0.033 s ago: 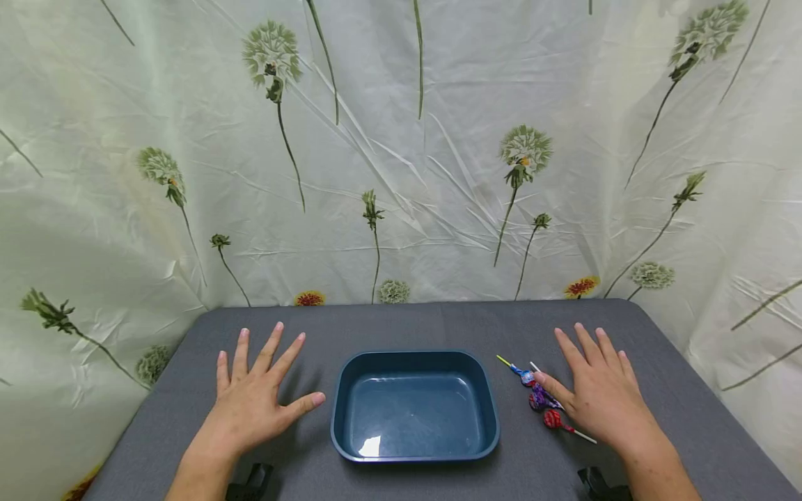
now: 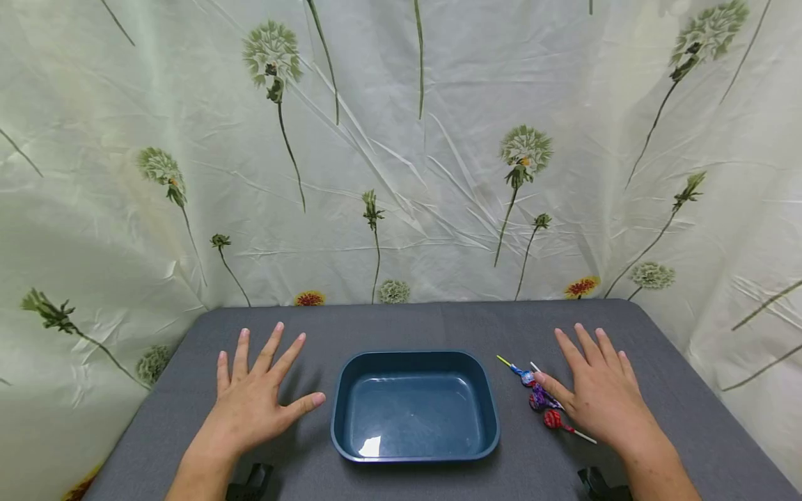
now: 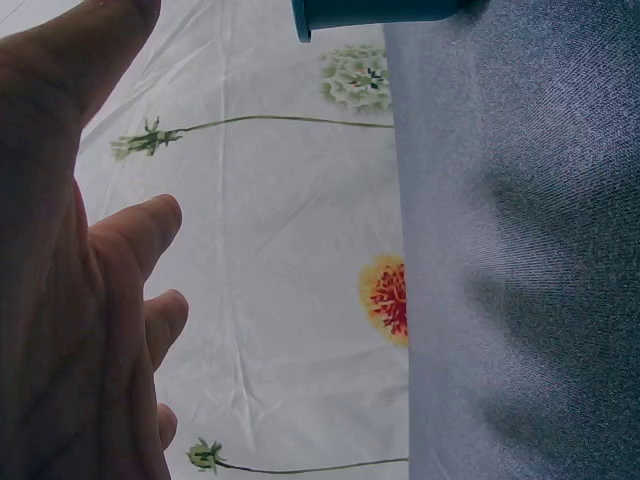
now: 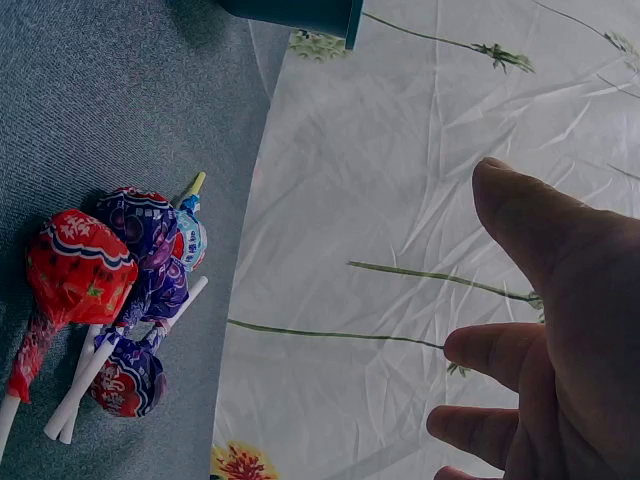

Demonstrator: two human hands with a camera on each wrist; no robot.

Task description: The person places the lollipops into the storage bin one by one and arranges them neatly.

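Fingers spread wide, my left hand (image 2: 253, 410) hovers above the table to the left of an empty dark-blue rectangular tray (image 2: 413, 417). On the other side my right hand (image 2: 604, 396), also spread and holding nothing, is raised over the table. Several wrapped lollipops lie in a loose cluster between the tray and the right hand, partly hidden under its thumb in the head view. A red lollipop (image 4: 80, 265) is nearest in the right wrist view, beside a purple lollipop (image 4: 140, 220) and a blue lollipop (image 4: 190, 240). Their white sticks cross, and one stick is yellow.
A grey cloth covers the table (image 2: 438, 327). Behind and beside it hangs a white curtain (image 2: 438, 174) printed with dandelions. Black straps (image 2: 250, 483) show near both wrists at the bottom of the head view.
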